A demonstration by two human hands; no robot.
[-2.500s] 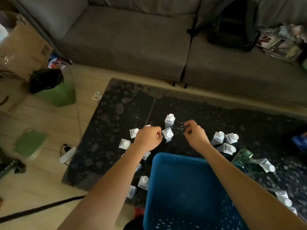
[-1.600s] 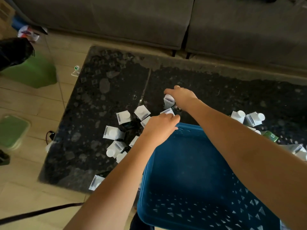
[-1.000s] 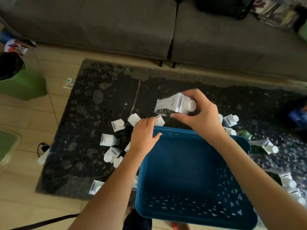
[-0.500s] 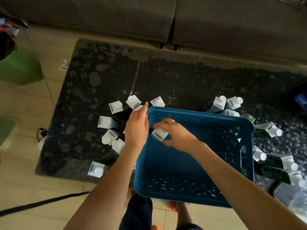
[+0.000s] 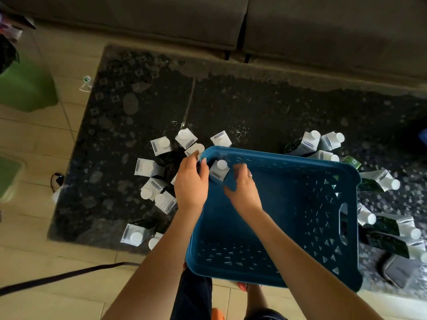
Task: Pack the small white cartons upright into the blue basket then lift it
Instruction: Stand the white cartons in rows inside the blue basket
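Observation:
The blue basket (image 5: pixel 277 156) sits on the near edge of a dark stone table (image 5: pixel 254 107). One small white carton (image 5: pixel 219 170) stands upright in the basket's far left corner, cap up. My left hand (image 5: pixel 190 183) grips the basket's rim at that corner, thumb inside. My right hand (image 5: pixel 241 188) is inside the basket just right of the carton, fingers spread and blurred. Several more cartons (image 5: pixel 147 168) stand on the table left of the basket. Others (image 5: pixel 312 142) lie or lean on its right.
A grey sofa (image 5: pixel 138 19) runs along the far side of the table. A green bin (image 5: pixel 25 88) stands on the tiled floor at left. A black cable (image 5: pixel 57 278) crosses the floor near my legs. A grey flat object (image 5: pixel 399 269) lies at the table's near right.
My right hand picked a carton off the table, carried it into the basket and set it upright in the far left corner. My left hand moved onto the basket's rim.

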